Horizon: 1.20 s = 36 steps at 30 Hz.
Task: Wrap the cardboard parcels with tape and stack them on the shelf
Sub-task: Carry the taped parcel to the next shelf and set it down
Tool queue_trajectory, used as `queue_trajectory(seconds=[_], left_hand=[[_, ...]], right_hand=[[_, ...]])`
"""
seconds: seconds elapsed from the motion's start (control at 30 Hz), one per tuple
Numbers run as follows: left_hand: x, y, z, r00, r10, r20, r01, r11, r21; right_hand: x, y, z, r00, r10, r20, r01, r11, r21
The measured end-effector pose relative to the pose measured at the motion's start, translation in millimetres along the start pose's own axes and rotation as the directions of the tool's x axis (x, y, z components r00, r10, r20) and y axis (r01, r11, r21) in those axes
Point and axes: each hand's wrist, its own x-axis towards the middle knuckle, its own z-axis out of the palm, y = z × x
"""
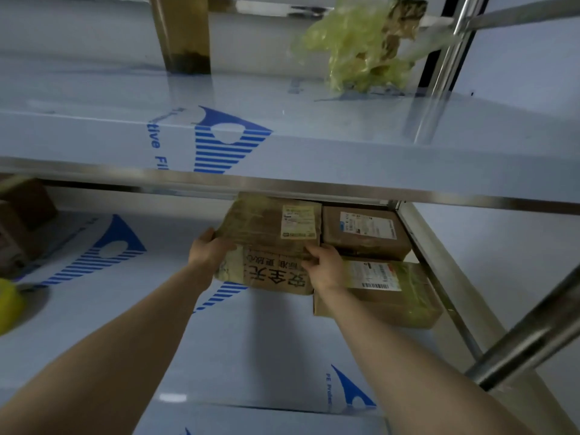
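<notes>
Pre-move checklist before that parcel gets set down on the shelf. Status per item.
1. Grip: left hand and right hand hold the held parcel at both sides: ok.
2. Tape over its top: ok.
3. Bare lower shelf left of it: ok.
4. Clearance under upper shelf: cannot tell, far edge hidden.
5. Rear parcel and front parcel lie flat on the right: ok.
6. Gap to them: cannot tell.

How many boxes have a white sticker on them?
3. One parcel is gripped by the left hand and right hand; a second parcel sits right of it at the back; a third parcel lies in front of that. Dim boxes far left may hide more.
</notes>
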Motion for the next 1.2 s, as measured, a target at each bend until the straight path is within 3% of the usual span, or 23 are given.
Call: queue_trajectory(seconds=[0.3, 0.4, 0.47, 0.53, 0.8, 0.93, 1.2], left_hand=[[7, -12, 13, 0.992, 0.099, -0.082, -0.094, 0.994, 0.06], [10, -9, 11, 0.993, 0.109, -0.04, -0.098, 0.97, 0.222], [9, -7, 8, 0.994, 0.111, -0.011, -0.084, 0.806, 0.585], [1, -5, 4, 0.989, 0.144, -0.017, -0.075, 0.61, 0.789], [-26, 3, -38, 0.969, 0.243, 0.049, -0.143, 0.388, 0.911], [-35, 1, -81, 0.966, 0.245, 0.087, -0.154, 0.27, 0.95], [-45, -11, -219, 0.95, 0.299, 0.087, -0.152, 0.2, 0.968]], right_hand=[[3, 10, -3, 0.983, -0.177, -0.044, 0.165, 0.964, -0.21], [2, 9, -4, 0.988, -0.156, -0.016, 0.142, 0.932, -0.333], [0, 4, -6, 0.987, -0.158, -0.04, 0.124, 0.891, -0.437], [-4, -6, -3, 0.975, -0.214, -0.067, 0.154, 0.855, -0.495], [-17, -68, 40, 0.916, -0.369, 0.157, 0.4, 0.807, -0.435], [-31, -101, 72, 0.88, -0.36, 0.31, 0.469, 0.764, -0.444], [-66, -198, 162, 0.826, -0.398, 0.399, 0.552, 0.716, -0.428]])
